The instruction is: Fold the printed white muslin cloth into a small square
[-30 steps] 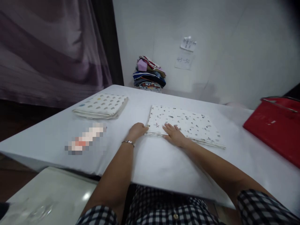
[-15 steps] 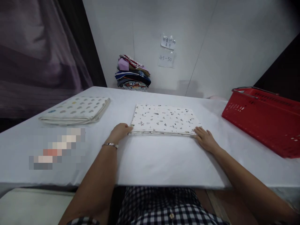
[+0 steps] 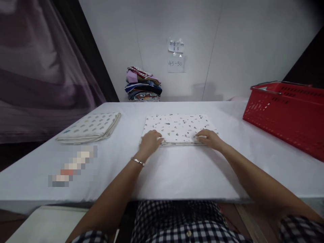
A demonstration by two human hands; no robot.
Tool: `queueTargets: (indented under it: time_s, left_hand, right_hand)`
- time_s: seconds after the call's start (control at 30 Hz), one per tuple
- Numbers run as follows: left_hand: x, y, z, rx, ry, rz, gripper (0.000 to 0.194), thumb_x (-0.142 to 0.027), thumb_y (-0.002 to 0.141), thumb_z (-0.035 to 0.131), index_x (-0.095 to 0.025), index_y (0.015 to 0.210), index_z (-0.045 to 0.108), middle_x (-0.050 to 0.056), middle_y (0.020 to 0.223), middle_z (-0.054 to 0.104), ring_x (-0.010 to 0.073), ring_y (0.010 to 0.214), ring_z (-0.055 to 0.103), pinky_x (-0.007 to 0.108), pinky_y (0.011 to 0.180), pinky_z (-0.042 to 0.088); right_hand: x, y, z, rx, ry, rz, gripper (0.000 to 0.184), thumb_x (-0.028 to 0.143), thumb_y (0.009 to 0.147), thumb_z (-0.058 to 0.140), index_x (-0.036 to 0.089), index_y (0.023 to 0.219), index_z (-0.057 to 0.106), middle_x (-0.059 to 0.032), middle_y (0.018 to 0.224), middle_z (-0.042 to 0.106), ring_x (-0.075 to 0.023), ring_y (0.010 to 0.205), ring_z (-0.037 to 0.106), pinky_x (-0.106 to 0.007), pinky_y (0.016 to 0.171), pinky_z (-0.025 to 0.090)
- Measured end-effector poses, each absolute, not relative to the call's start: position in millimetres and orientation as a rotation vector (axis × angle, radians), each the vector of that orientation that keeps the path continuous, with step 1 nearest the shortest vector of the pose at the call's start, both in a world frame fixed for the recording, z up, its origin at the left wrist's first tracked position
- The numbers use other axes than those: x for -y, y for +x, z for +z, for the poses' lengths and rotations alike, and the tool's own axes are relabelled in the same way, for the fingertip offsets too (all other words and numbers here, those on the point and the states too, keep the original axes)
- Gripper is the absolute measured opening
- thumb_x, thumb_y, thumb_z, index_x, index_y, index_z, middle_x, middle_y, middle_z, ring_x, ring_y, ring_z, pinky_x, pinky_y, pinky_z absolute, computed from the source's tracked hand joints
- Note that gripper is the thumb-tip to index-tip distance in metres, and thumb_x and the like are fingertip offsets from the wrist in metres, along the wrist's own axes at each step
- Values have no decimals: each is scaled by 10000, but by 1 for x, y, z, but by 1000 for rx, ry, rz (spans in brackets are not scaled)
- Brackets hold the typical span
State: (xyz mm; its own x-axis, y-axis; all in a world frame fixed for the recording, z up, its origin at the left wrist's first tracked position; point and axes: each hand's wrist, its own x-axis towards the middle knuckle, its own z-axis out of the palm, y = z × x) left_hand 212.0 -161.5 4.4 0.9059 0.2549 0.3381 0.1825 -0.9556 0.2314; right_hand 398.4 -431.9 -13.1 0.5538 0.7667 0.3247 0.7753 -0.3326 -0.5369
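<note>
A folded white cloth (image 3: pixel 177 126) with a small scattered print lies flat on the white table in front of me, its layered edge facing me. My left hand (image 3: pixel 150 143) is over the cloth's near left part, thumb and forefinger apart. At the near right part is my right hand (image 3: pixel 210 139), its fingers bent toward the middle and parted from the thumb. Both hands touch or hover just over the near edge; the fingertips are slightly smeared, and I see no cloth pinched in them.
On the left of the table (image 3: pixel 192 175) lies another folded cloth (image 3: pixel 91 126) with grey spots. A pixelated patch (image 3: pixel 73 166) covers something nearer me. A red basket (image 3: pixel 286 118) stands at the right. Beyond the far edge, a pile of folded fabrics (image 3: pixel 143 84) is against the wall.
Both hands have moved inward from the cloth's near corners, closer to each other along its near edge. The camera view has shifted a little.
</note>
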Motion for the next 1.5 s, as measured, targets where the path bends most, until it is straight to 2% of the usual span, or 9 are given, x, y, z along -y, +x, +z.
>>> queueTargets:
  time_s: [0.17,0.5,0.67,0.87,1.0,1.17,1.33,1.43,1.5]
  left_hand:
    - [191,243,-17,25,2815,423,151,-314,820,587,-200,878,667,37,926,631,195,911,547,319,783,408]
    - [189,247,-31,-96,2578,434,216,-324,872,499,-221,791,671,12,848,629,167,859,536,299,760,397]
    - [188,248,-34,-60,2593,453,238,-297,896,452,-211,796,651,16,836,622,160,843,528,297,763,394]
    - [186,251,-38,-23,2701,458,263,-299,915,410,-198,822,634,32,841,605,167,839,514,312,765,395]
    - [187,251,-38,-3,2751,463,276,-295,927,385,-190,829,621,38,850,595,172,837,510,321,767,401]
    - [190,249,-39,2,2770,521,222,-269,923,397,-204,913,608,43,922,590,170,862,522,317,774,412]
    - [200,248,-38,96,2796,615,238,-71,858,396,-189,901,598,62,1071,563,172,971,510,308,819,420]
    - [204,247,-39,162,2849,582,252,-39,833,403,-190,848,604,58,1135,551,184,1031,494,322,840,417]
    - [204,247,-39,173,2853,562,234,-80,858,409,-199,899,607,55,1132,552,185,1025,498,327,835,419]
  right_hand:
    - [404,387,-16,1501,-2131,51,164,278,820,559,219,886,697,-55,942,671,-220,920,580,-351,803,463]
    - [408,393,-43,1352,-2116,11,208,264,884,458,222,798,643,-41,879,643,-196,885,543,-329,785,428]
    - [407,390,-42,1309,-2113,-5,220,281,906,421,218,823,615,-47,865,631,-194,868,540,-332,772,436]
    - [410,389,-41,1485,-2078,-61,210,340,890,473,224,952,637,-78,1008,623,-223,971,531,-376,843,442]
    - [410,388,-42,1418,-2100,-86,253,314,928,401,226,905,636,-66,951,635,-209,932,547,-357,809,457]
    - [408,387,-44,1395,-2155,-155,253,308,930,382,228,959,620,-73,953,638,-220,915,553,-362,775,459]
    - [407,384,-41,1417,-2129,-131,201,219,912,373,212,935,573,-65,901,624,-200,852,549,-342,746,459]
    - [406,383,-41,1522,-2067,-175,231,140,881,362,208,884,583,-83,1004,609,-206,937,540,-359,797,461]
    - [406,383,-43,1583,-2052,-228,257,109,862,370,207,889,606,-92,1069,595,-215,993,529,-381,830,460]
